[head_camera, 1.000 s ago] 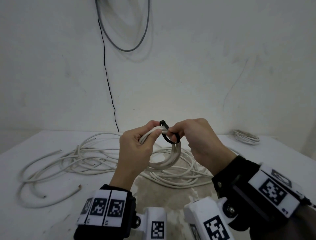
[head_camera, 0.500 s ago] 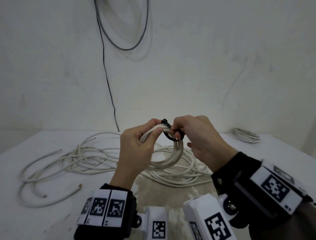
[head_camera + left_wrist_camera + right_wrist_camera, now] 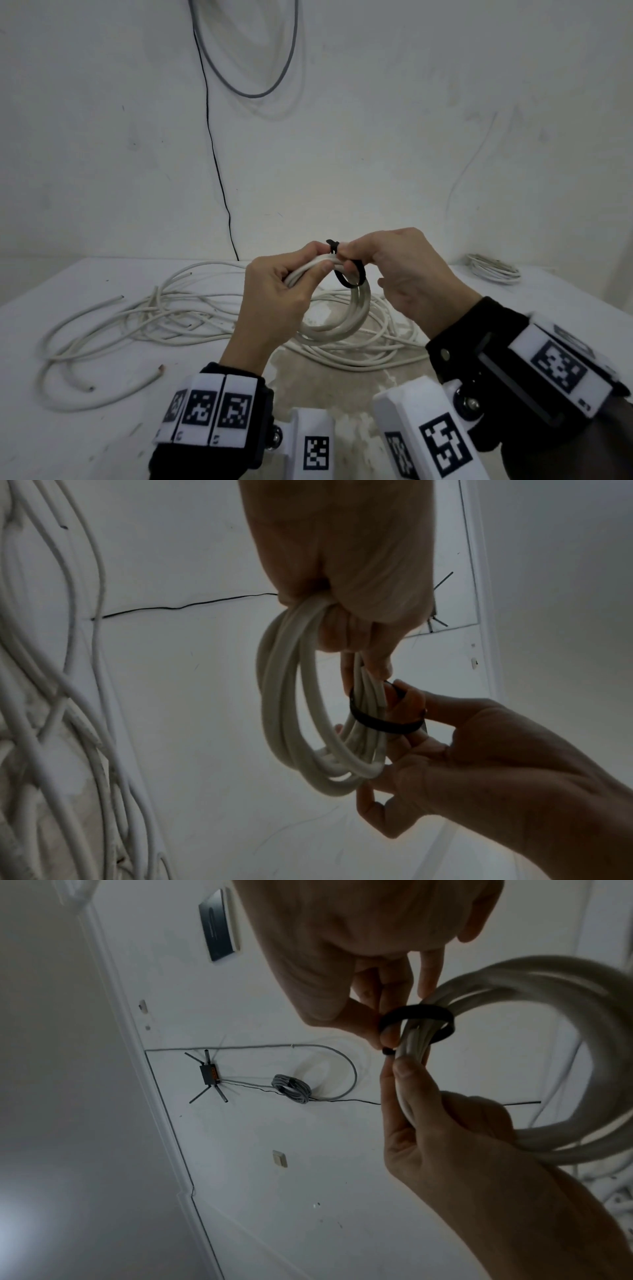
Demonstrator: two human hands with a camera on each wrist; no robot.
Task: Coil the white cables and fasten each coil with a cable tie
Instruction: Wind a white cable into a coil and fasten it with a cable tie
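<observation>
My left hand [image 3: 274, 301] grips a small coil of white cable [image 3: 356, 315] at its top, above the table. A black cable tie [image 3: 349, 277] is looped loosely around the coil's strands beside my left thumb. My right hand [image 3: 404, 274] pinches the tie between thumb and forefinger. In the left wrist view the coil [image 3: 294, 723] hangs from my fist, with the tie [image 3: 380, 723] round its right side. The right wrist view shows the tie [image 3: 416, 1015] as an open loop over the strands [image 3: 548, 1069]. The tie's head pokes up between my two hands.
Loose white cables [image 3: 137, 308] sprawl over the white table [image 3: 68, 428] to the left and behind my hands. A finished small coil [image 3: 493, 270] lies at the back right. A black wire [image 3: 212, 154] and a grey cable loop hang on the wall behind.
The coil and both hands have risen slightly. My right hand has shifted its pinch on the tie, and the loop now sits a little farther down the strands.
</observation>
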